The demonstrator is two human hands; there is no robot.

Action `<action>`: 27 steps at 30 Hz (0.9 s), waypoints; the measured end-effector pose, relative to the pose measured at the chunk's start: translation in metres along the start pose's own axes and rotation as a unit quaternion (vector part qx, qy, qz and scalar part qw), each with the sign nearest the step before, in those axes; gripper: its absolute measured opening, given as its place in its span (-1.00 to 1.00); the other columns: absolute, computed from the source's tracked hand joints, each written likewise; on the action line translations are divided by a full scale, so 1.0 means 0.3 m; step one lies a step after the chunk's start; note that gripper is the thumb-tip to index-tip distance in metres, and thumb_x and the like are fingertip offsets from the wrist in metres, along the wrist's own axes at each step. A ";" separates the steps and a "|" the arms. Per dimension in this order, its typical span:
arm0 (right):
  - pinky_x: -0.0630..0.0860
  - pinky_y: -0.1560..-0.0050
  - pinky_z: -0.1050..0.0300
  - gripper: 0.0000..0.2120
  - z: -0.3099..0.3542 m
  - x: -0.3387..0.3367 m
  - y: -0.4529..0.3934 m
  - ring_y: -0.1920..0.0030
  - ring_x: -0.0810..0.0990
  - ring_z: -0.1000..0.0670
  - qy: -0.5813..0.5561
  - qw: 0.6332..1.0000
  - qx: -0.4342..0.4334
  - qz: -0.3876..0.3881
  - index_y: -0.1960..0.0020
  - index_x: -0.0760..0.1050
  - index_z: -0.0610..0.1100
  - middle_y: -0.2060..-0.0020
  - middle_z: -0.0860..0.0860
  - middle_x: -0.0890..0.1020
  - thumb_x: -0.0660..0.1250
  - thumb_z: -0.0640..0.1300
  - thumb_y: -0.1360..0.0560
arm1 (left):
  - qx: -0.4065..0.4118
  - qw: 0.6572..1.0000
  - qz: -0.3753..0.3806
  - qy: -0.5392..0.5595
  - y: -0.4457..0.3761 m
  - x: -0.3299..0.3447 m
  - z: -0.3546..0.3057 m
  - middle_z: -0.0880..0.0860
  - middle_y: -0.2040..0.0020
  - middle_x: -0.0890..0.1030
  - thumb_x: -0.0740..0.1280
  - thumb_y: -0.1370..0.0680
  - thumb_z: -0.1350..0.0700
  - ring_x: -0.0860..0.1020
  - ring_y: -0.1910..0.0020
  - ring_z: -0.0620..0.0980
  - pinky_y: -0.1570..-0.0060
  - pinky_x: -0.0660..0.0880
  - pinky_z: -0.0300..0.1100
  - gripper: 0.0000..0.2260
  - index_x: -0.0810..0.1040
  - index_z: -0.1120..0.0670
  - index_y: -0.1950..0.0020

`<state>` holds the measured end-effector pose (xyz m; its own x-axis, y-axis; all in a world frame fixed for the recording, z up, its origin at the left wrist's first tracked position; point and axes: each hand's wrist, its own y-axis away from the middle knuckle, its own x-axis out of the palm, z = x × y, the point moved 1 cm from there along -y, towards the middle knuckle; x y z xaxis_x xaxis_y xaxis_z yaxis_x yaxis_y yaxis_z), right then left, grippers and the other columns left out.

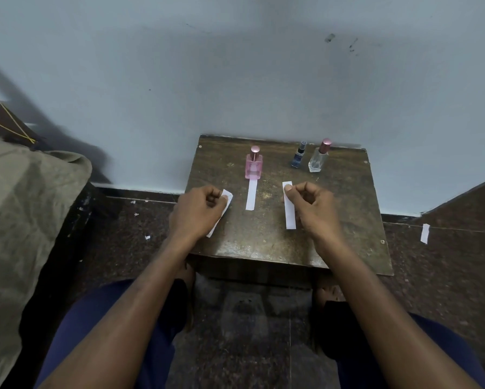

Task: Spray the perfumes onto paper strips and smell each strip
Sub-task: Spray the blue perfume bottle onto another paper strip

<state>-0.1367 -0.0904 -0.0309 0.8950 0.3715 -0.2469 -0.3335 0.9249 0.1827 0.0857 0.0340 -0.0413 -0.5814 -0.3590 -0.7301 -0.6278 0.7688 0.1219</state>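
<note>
A pink perfume bottle [253,163] stands at the back left of the small brown table [345,220]. A small dark blue bottle [299,155] and a clear bottle with a pink cap [319,157] stand at the back right. One white paper strip [251,195] lies flat in front of the pink bottle. My left hand [198,213] pinches a second strip [226,204] near the table's left edge. My right hand [310,204] pinches the top of a third strip [289,210], which lies along the table.
A pale blue wall rises right behind the table. A further paper strip [425,233] lies on the dark floor to the right, with small paper scraps [147,237] on the floor at left. A grey-green cloth-covered bulk [25,220] stands at the far left. My knees sit below the table.
</note>
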 end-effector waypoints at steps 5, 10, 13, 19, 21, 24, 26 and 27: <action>0.44 0.21 0.23 -0.86 -0.004 -0.020 -0.013 0.29 0.59 0.25 0.060 0.998 -0.029 -0.015 0.17 0.71 0.06 0.31 0.18 0.69 0.54 0.03 -0.56 | -0.004 1.000 0.004 -0.030 -0.012 0.024 0.008 -0.25 0.20 0.63 0.48 -0.58 -0.22 0.60 0.14 -0.22 0.09 0.53 -0.15 -0.82 0.69 -0.13 0.00; 0.41 0.33 0.51 -0.92 0.014 -0.059 -0.039 0.31 0.62 0.36 0.147 0.987 -0.061 -0.033 0.06 0.79 -0.01 0.29 0.20 0.71 0.56 -0.01 -0.55 | 0.003 0.997 0.017 -0.069 -0.042 0.038 0.007 -0.26 0.21 0.58 0.49 -0.57 -0.22 0.59 0.07 -0.14 0.05 0.50 -0.11 -0.80 0.71 -0.13 -0.05; 0.39 0.35 0.49 -0.93 0.002 -0.071 -0.057 0.39 0.58 0.34 0.159 0.985 -0.069 -0.028 0.02 0.78 -0.04 0.36 0.15 0.67 0.58 -0.06 -0.54 | -0.001 0.998 0.021 -0.063 -0.050 0.041 0.003 -0.25 0.21 0.59 0.52 -0.56 -0.19 0.59 0.07 -0.13 0.08 0.47 -0.12 -0.82 0.72 -0.11 -0.03; 0.42 0.35 0.44 -0.92 -0.034 -0.071 -0.071 0.37 0.62 0.27 0.190 0.980 -0.050 0.013 0.05 0.76 -0.06 0.32 0.11 0.69 0.54 -0.07 -0.57 | 0.000 0.999 0.001 -0.051 -0.048 0.033 0.005 -0.25 0.26 0.61 0.56 -0.52 -0.21 0.62 0.13 -0.15 0.13 0.49 -0.14 -0.80 0.75 -0.11 0.03; 0.52 0.24 0.27 -0.89 -0.044 -0.065 -0.080 0.26 0.68 0.20 0.196 0.980 -0.035 0.022 0.04 0.78 -0.06 0.25 0.10 0.74 0.52 -0.05 -0.59 | 0.003 0.999 -0.010 -0.052 -0.041 0.023 0.005 -0.26 0.29 0.61 0.58 -0.50 -0.22 0.64 0.13 -0.16 0.13 0.54 -0.14 -0.78 0.76 -0.11 0.01; 0.59 0.14 0.13 -0.92 -0.067 -0.067 -0.091 0.20 0.72 0.12 0.188 0.982 -0.022 0.017 0.03 0.79 -0.06 0.22 0.10 0.75 0.53 -0.07 -0.58 | 0.005 0.996 -0.018 -0.084 -0.034 0.018 -0.016 -0.29 0.30 0.61 0.57 -0.49 -0.25 0.58 0.13 -0.19 0.17 0.45 -0.16 -0.75 0.75 -0.15 -0.06; 0.61 0.16 0.11 -0.97 -0.078 -0.069 -0.090 0.22 0.73 0.07 0.203 0.979 -0.025 0.007 0.04 0.77 -0.02 0.25 0.07 0.75 0.56 -0.08 -0.55 | 0.016 0.994 -0.033 -0.107 -0.029 0.019 -0.025 -0.30 0.28 0.59 0.58 -0.49 -0.24 0.55 0.14 -0.21 0.22 0.40 -0.19 -0.75 0.73 -0.15 -0.06; 0.61 0.18 0.12 -0.98 -0.080 -0.072 -0.092 0.23 0.74 0.05 0.208 0.978 -0.026 0.003 0.05 0.76 -0.01 0.27 0.05 0.74 0.57 -0.08 -0.54 | 0.017 0.993 -0.038 -0.112 -0.029 0.021 -0.025 -0.30 0.27 0.59 0.58 -0.48 -0.24 0.55 0.14 -0.21 0.24 0.38 -0.20 -0.75 0.72 -0.15 -0.05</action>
<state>-0.1540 -0.1219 -0.0533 0.6981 0.3675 -0.6144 -0.3629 0.9214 0.1388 0.0836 0.0210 -0.0419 -0.4001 -0.2932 -0.8683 -0.6456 0.7626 0.0399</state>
